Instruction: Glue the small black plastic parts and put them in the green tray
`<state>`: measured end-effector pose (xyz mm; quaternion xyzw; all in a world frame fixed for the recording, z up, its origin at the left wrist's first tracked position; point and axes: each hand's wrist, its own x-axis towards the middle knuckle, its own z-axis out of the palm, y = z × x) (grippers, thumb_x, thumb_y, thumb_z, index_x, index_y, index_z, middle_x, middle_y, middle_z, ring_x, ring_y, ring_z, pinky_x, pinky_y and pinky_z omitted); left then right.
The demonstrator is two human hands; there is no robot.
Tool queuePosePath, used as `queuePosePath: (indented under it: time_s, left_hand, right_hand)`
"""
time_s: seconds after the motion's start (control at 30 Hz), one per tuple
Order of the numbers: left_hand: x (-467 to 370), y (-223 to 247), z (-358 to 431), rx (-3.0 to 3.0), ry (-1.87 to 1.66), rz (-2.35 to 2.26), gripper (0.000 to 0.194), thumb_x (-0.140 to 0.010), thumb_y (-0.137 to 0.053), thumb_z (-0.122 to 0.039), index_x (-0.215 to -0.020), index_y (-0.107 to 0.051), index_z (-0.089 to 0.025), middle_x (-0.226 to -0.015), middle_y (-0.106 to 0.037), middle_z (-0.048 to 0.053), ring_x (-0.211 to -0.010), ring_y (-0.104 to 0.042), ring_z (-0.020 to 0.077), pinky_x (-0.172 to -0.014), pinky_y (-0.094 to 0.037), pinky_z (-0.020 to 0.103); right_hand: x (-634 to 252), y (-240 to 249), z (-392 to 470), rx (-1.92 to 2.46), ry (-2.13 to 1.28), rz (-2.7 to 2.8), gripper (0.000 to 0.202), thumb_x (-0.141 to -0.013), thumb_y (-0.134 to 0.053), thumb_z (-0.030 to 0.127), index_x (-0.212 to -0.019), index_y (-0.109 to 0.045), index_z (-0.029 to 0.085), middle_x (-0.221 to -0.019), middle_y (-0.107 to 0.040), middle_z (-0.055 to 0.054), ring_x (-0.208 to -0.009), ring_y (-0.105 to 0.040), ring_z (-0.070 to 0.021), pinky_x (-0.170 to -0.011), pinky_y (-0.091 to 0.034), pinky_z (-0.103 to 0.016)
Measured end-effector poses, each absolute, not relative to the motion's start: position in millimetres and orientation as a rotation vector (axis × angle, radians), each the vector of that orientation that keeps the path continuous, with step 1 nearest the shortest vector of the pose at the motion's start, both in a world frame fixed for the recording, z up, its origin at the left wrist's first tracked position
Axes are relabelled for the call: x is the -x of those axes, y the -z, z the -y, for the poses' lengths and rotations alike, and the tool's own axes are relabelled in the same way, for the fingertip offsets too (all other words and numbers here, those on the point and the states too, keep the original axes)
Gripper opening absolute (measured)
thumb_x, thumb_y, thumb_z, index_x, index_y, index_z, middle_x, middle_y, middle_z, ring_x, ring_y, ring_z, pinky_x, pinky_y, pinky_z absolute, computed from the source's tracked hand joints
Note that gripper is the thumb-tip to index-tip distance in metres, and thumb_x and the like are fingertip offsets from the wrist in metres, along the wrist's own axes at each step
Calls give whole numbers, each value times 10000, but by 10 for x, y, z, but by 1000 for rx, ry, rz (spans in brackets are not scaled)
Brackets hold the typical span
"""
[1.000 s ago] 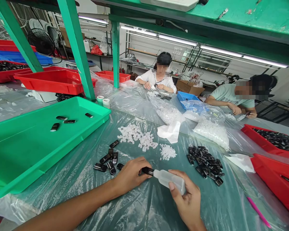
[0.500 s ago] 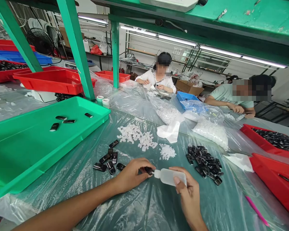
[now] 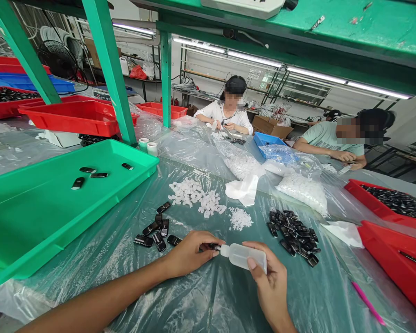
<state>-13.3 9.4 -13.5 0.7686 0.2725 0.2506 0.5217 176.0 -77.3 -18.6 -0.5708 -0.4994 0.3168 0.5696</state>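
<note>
Near the lower centre of the frame, the left hand (image 3: 190, 254) pinches a small black casing (image 3: 213, 246) between thumb and fingers, which hide most of it. Just to its right, the right hand (image 3: 272, 277) is closed around a translucent squeeze bottle (image 3: 246, 257), thumb on the near side. The bottle lies nearly level, its nozzle pointing left at the casing; whether the two touch cannot be told.

Beneath both hands, clear plastic sheeting (image 3: 194, 300) covers the green tabletop. Beyond the left hand lies a loose group of black casings (image 3: 158, 231), and right of the bottle is a larger heap of black casings (image 3: 293, 233). Between these, farther back, are white chunks (image 3: 194, 194) in two adjoining piles, with a pile of finer white pieces (image 3: 240, 218) beside them.

At the left of the frame, a green tray (image 3: 48, 222) holds four more black casings. Toward the lower right, a pink stick (image 3: 367, 303) lies near a red tray (image 3: 395, 263) holding a slim dark object. Across the table at upper centre, a person in white (image 3: 225, 111) works with both hands; another person in pale green (image 3: 333, 138) leans over the table at right.
</note>
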Motion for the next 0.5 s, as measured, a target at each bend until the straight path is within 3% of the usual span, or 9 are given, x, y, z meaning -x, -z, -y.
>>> queuePosePath:
  time_s: [0.13, 0.3, 0.5]
  left_hand:
    - [133, 148, -99, -1717, -598, -619, 293, -845, -550, -275, -1118, -629, -202, -1032, -649, 69, -873, -607, 198, -713, -474, 246]
    - [142, 143, -103, -1621, -604, -586, 285, -836, -570, -280, -1104, -639, -209, -1088, -641, 72, -959, -601, 220, -776, -487, 267]
    - [146, 169, -95, -1608, -611, -599, 278, -827, -584, -278, -1089, -646, -208, -1066, -655, 69, -953, -607, 221, -781, -491, 269]
  right_hand:
    - [-1774, 173, 701, 1176, -993, 917, 257, -809, -536, 407, -924, -629, 197, -641, -555, 15, -484, -441, -97, -481, -388, -213]
    - [-1794, 100, 651, 894, -1192, 607, 293, -854, -453, 397, -973, -636, 202, -538, -480, 37, -538, -496, -140, -711, -462, -341]
    - [-1810, 92, 650, 831, -1191, 554, 285, -851, -454, 373, -952, -653, 196, -557, -495, 16, -562, -478, -146, -622, -447, -302]
